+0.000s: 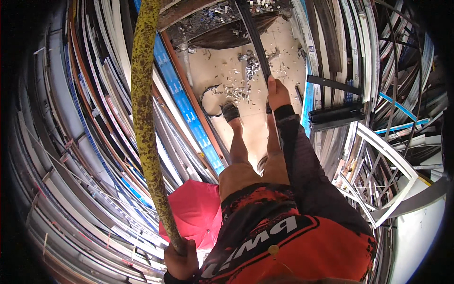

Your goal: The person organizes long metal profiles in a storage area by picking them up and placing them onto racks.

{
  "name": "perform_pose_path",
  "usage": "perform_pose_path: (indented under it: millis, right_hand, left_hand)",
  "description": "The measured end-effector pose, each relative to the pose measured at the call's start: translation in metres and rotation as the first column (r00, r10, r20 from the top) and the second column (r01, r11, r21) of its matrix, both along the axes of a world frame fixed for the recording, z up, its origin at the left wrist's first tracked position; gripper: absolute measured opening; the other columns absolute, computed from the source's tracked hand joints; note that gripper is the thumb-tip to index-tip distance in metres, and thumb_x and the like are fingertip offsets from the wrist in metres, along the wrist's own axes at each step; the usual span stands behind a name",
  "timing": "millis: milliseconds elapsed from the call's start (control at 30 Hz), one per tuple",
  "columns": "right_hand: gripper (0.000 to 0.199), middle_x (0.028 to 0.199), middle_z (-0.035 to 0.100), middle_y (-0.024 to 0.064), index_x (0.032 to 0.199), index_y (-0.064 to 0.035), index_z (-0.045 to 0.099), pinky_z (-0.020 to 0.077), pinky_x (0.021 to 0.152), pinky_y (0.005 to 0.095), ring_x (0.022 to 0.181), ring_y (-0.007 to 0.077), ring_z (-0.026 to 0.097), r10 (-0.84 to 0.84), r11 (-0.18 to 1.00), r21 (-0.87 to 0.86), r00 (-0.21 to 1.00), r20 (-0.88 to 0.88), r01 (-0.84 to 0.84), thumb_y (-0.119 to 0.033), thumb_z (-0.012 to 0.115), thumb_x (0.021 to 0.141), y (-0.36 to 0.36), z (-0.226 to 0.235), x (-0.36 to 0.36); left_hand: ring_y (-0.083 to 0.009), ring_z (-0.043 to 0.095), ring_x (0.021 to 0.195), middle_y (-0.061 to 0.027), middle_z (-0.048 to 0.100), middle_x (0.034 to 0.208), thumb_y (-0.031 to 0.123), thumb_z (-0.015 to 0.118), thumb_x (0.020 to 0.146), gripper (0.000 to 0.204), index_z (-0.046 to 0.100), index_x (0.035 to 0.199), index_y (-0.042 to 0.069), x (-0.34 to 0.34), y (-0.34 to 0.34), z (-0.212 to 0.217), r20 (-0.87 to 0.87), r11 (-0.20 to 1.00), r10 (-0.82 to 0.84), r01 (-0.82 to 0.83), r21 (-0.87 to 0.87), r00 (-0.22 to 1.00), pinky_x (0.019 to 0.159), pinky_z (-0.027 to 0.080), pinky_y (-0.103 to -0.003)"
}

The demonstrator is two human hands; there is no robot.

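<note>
A yellow pole [146,104] is looming nearest, the left hand [182,259] clasping its lower end, fingers curled. Right of the pole, the right hand [278,93] is clenching a black bar [256,40].

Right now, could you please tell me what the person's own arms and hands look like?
The right sleeve is long and dark, ending in a black cuff. Of the left sleeve, only a dark edge shows at the bottom of the picture. The right hand and left hand are bare, with no gloves.
</note>
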State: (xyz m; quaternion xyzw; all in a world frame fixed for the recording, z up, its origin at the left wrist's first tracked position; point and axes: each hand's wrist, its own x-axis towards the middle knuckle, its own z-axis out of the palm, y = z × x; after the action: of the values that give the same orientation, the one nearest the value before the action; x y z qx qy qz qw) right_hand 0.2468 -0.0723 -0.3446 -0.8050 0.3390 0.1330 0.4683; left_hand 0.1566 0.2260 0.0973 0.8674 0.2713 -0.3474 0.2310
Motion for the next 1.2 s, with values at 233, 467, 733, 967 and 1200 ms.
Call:
perform_pose_path:
  millis: [233, 467, 733, 967, 1200]
  right_hand:
    - [0.079, 0.093, 0.063, 0.0315, 0.091, 0.0038, 0.065, 0.0448, 0.085, 0.0505, 0.098, 0.0487, 0.058, 0.067, 0.997, 0.044, 0.991, -0.119, -0.062, -0.063, 0.022, 0.096, -0.010, 0.041, 0.057]
    - [0.078, 0.077, 0.061, 0.0206, 0.101, 0.0047, 0.062, 0.0504, 0.066, 0.0423, 0.071, 0.0341, 0.062, 0.121, 0.989, -0.083, 0.993, 0.007, -0.120, -0.064, 0.024, 0.096, -0.013, 0.002, 0.064]
    - [0.081, 0.103, 0.062, 0.0325, 0.096, 0.0027, 0.065, 0.0440, 0.091, 0.0501, 0.104, 0.0491, 0.056, 0.105, 0.994, 0.006, 0.992, -0.070, -0.105, -0.065, 0.021, 0.095, -0.001, 0.020, 0.077]
    - [0.051, 0.075, 0.058, 0.0076, 0.120, -0.0032, 0.054, 0.0490, 0.071, 0.0309, 0.073, 0.0176, 0.059, 0.080, 0.955, 0.287, 0.997, 0.009, -0.079, -0.048, 0.049, 0.097, -0.032, 0.042, 0.012]
    - [0.053, 0.079, 0.049, -0.0030, 0.137, -0.0132, 0.041, 0.0422, 0.049, 0.0230, 0.058, 0.0066, 0.045, -0.177, 0.694, 0.718, 0.980, 0.092, 0.058, -0.046, 0.052, 0.097, -0.059, 0.054, -0.015]
  left_hand:
    - [-0.0269, 0.053, 0.050, -0.0128, 0.051, 0.055, 0.010, 0.064, 0.084, 0.023, 0.051, 0.066, 0.002, 0.004, 0.007, -0.001, -0.030, 0.991, -0.129, 0.128, -0.033, 0.991, 0.050, 0.038, -0.039]
    - [-0.0342, 0.057, 0.053, -0.0147, 0.052, 0.057, 0.012, 0.066, 0.083, 0.022, 0.051, 0.070, 0.002, 0.014, 0.008, -0.007, -0.118, 0.994, -0.066, 0.055, -0.100, 0.991, 0.051, 0.043, -0.041]
    - [-0.0451, 0.060, 0.069, -0.0227, 0.061, 0.075, 0.025, 0.064, 0.085, 0.024, 0.056, 0.086, 0.002, -0.039, 0.027, -0.329, 0.427, 0.970, -0.190, 0.237, -0.061, 0.884, 0.056, 0.048, -0.050]
    - [-0.0466, 0.062, 0.069, -0.0251, 0.061, 0.072, 0.026, 0.060, 0.088, 0.024, 0.056, 0.090, 0.002, -0.032, 0.016, -0.291, 0.259, 0.983, -0.110, 0.143, -0.111, 0.960, 0.058, 0.049, -0.052]
    - [-0.0334, 0.057, 0.049, -0.0170, 0.052, 0.056, 0.013, 0.061, 0.087, 0.018, 0.053, 0.077, 0.001, -0.003, 0.009, -0.062, 0.081, 0.985, -0.150, 0.155, -0.069, 0.985, 0.047, 0.041, -0.040]
